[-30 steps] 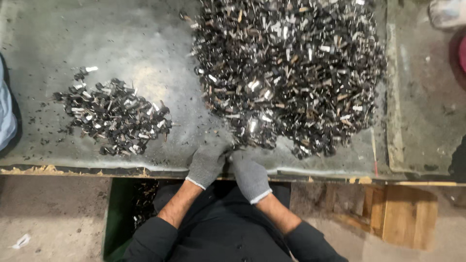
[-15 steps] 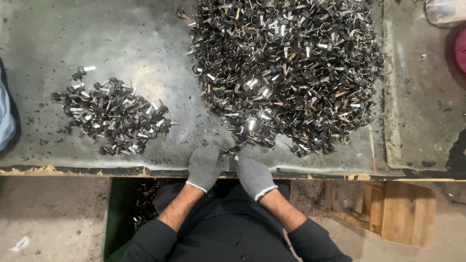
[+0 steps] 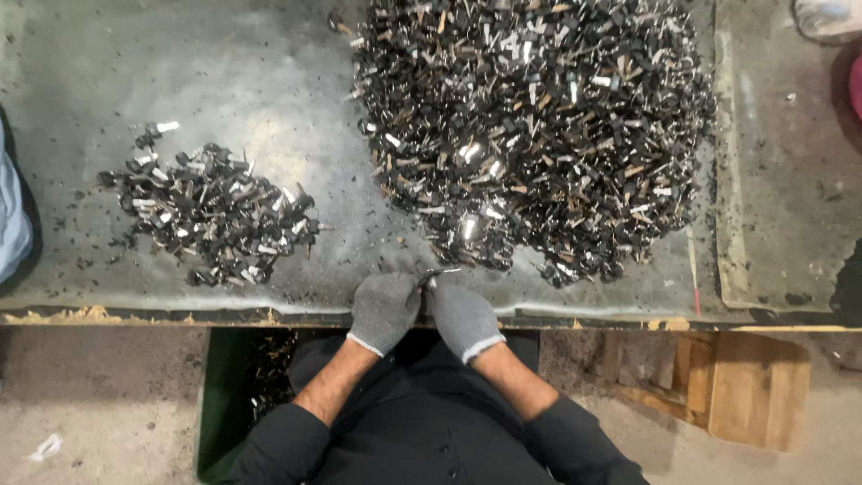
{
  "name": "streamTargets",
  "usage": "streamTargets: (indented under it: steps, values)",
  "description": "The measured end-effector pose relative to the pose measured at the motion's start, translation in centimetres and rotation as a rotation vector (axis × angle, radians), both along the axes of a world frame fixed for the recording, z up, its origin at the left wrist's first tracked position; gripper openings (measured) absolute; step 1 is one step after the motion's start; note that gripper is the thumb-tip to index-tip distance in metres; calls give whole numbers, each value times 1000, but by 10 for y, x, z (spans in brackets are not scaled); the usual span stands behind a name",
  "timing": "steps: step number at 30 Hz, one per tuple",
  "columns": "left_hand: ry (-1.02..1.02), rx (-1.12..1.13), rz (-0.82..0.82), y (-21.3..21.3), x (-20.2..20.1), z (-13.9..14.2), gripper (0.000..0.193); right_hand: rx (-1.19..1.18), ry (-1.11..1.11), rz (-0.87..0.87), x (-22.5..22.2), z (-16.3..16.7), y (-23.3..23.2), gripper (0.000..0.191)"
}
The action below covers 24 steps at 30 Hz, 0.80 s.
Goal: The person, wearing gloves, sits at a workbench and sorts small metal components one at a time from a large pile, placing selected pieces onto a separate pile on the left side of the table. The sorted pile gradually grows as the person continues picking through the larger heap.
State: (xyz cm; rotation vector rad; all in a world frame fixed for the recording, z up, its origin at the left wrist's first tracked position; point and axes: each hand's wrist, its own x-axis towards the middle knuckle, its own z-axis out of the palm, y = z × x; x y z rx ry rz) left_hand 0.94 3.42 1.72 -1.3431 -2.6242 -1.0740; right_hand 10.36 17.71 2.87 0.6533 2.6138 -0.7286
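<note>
Both of my hands wear grey knit gloves and meet at the front edge of a grey metal tabletop [image 3: 269, 81]. My left hand [image 3: 384, 310] and my right hand [image 3: 462, 316] together pinch one small dark metal piece [image 3: 435, 275] between their fingertips. Just beyond them spreads a large heap of small black and silvery metal parts [image 3: 539, 126]. A smaller heap of the same kind of parts [image 3: 211, 216] lies to the left on the tabletop.
A green bin [image 3: 224, 395] with scraps stands under the table's front edge on the left. A wooden block [image 3: 745, 386] sits lower right. Blue cloth [image 3: 13, 216] shows at the left border. The tabletop's right side carries a raised grey sheet [image 3: 781, 180].
My hands stay together at the table's edge, working the small piece; they shifted only slightly. The heaps look the same.
</note>
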Motion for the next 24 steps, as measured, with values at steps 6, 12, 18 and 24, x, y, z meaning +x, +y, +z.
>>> streamTargets:
  steps: [6,12,18,24]
  values:
    - [-187,-74,-70,-11,2,15,16,-162,252,-24,11,22,14,27]
    - [-192,187,-234,2,-33,36,38,-209,68,118,25,29,8,29]
    - [87,-501,-501,48,-48,47,16,-27,4,201,15,22,1,29]
    - [-315,-234,-105,23,-34,29,23,10,-79,-93,21,25,11,33]
